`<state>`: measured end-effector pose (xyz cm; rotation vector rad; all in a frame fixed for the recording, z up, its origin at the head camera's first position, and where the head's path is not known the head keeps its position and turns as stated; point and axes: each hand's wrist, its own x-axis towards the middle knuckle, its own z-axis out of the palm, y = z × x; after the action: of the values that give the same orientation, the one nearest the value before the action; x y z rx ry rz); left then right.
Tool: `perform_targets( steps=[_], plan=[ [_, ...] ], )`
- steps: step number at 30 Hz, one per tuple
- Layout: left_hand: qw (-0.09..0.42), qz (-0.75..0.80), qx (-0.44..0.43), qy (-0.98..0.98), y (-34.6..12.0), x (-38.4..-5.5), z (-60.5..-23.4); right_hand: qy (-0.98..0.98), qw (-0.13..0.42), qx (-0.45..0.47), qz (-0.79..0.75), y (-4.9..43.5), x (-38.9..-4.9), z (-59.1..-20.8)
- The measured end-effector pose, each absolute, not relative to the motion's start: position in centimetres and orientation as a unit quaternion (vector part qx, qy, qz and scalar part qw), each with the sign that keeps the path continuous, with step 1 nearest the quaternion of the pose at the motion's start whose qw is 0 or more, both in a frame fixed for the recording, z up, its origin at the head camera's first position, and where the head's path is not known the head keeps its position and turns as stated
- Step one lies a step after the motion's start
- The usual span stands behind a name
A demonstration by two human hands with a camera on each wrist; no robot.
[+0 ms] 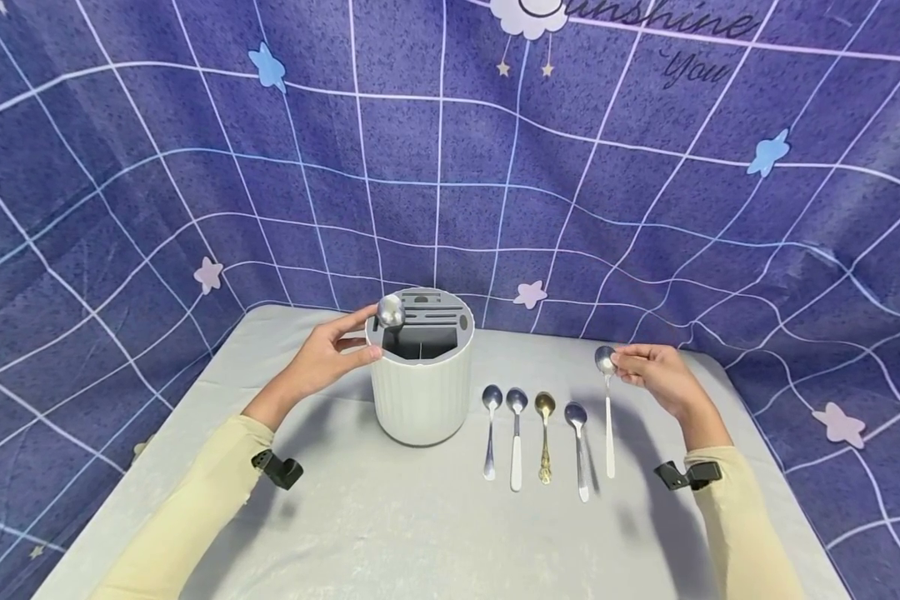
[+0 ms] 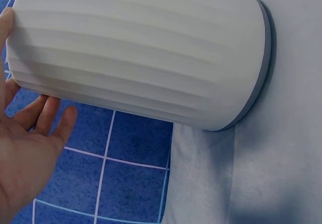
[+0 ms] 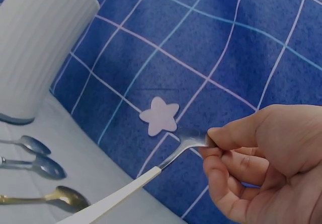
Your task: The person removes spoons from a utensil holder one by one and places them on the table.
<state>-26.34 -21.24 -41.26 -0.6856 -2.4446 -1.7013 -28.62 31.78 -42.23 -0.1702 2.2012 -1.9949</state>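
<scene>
A white ribbed utensil holder with a grey slotted top stands on the table; the rounded metal head of a spoon sticks up at its left rim. My left hand touches the holder's left side near the rim, thumb in front and fingers farther back. In the left wrist view those fingers look loosely extended along the wall. My right hand pinches a white-handled spoon by its metal bowl, handle pointing down towards the table. Whether the handle's tip touches the cloth cannot be told.
Between holder and right hand lie a silver spoon, a white-handled spoon, a gold spoon and another silver spoon, bowls away from me. A grey cloth covers the table; a blue gridded curtain hangs behind it.
</scene>
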Motion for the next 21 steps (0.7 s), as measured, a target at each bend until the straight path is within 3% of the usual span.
perform_targets(
  steps=[21],
  plan=[
    [0.043,-0.556,-0.224,-0.799,-21.2,-26.2,-41.1,0.743,0.141,-0.019,-0.654,34.3,-28.6,-45.5]
  ],
)
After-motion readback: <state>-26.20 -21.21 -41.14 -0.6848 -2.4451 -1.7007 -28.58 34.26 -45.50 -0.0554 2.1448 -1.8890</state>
